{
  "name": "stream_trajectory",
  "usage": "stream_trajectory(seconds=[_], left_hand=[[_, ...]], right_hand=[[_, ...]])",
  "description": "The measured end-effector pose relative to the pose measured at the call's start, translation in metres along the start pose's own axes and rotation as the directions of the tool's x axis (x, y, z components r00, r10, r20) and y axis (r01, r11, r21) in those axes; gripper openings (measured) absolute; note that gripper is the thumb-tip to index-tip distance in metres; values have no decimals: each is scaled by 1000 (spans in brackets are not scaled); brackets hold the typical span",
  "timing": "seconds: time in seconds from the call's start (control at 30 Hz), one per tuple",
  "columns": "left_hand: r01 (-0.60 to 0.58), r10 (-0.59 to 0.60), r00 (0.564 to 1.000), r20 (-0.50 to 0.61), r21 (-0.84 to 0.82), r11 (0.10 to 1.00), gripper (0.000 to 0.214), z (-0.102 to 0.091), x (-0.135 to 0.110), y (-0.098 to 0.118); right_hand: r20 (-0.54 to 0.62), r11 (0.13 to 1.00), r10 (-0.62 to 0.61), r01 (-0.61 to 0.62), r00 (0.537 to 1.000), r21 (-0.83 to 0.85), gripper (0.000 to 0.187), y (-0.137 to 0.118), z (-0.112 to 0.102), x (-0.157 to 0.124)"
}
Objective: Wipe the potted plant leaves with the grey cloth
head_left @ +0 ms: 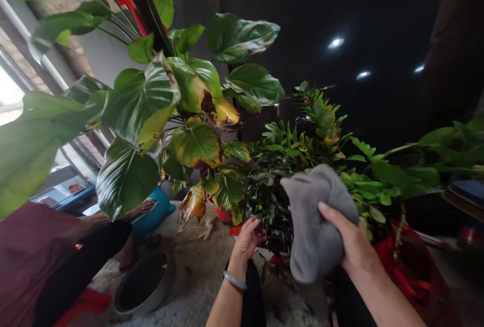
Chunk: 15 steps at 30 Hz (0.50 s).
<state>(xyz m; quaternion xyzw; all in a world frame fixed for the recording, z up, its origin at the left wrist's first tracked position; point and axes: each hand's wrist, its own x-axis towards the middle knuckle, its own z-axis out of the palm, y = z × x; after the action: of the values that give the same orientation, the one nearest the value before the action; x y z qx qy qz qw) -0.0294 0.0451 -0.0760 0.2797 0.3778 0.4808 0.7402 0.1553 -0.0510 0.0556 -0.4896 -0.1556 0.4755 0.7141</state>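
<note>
My right hand (353, 241) grips a folded grey cloth (317, 226), thumb on the near side. The cloth hangs in front of the low green foliage and hides part of it. A bushy plant with small dark leaves (266, 191) stands just ahead, in the middle. My left hand (247, 239), with a pale bangle (234, 280) on the wrist, is at the lower left edge of that plant. Its fingers are curled in against the leaves; whatever is between them is too small or hidden to make out.
A tall plant with broad, partly yellowed leaves (196, 143) leans in from the left. Beside it sits another person (45, 256) with a hand near a teal object (157, 211). A grey bucket (141, 284) stands on the floor. At right is a red bag (412, 266).
</note>
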Motion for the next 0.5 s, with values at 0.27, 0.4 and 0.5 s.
stream_trajectory(seconds=[0.27,0.4,0.5], left_hand=[[-34,34,999,-33,-18,999,35,-3,3,-5],[-39,38,999,-31,-57,998,38,-5,4,-5],[-26,25,999,-34,-53,998,39,-4,4,-4]], right_hand=[[153,824,566,-555,810,-111,21,60,-10,-11],[148,892,451,-438,880,-110,33,45,-22,-36],[68,987,157,-159,985,26,39,-1,-3,-16]])
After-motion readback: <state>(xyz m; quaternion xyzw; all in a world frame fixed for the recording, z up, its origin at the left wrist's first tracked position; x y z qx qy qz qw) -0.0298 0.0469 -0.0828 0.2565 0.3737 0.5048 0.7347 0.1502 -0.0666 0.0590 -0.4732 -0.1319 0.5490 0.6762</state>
